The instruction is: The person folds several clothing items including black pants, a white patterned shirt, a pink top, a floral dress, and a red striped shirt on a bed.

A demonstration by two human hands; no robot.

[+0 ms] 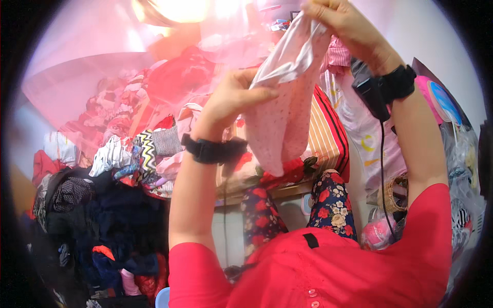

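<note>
A pale pink garment [290, 110] with small dots and a white inner side or edge hangs stretched between my hands, in front of my body. My left hand [232, 97] pinches its left upper edge, thumb on the near side. Higher up and to the right, my right hand [343, 23] grips the opposite corner. The lower end hangs loose above the striped and flowered bed cover [328, 136]. Its exact kind cannot be made out.
Folded and loose clothes [120, 123] lie heaped at the left behind sheer pink netting [169, 82]. Dark clothes [123, 210] are piled at lower left. A whitish patterned cloth [370, 138] hangs at right, near plastic bags [465, 149] and a woven basket [394, 195].
</note>
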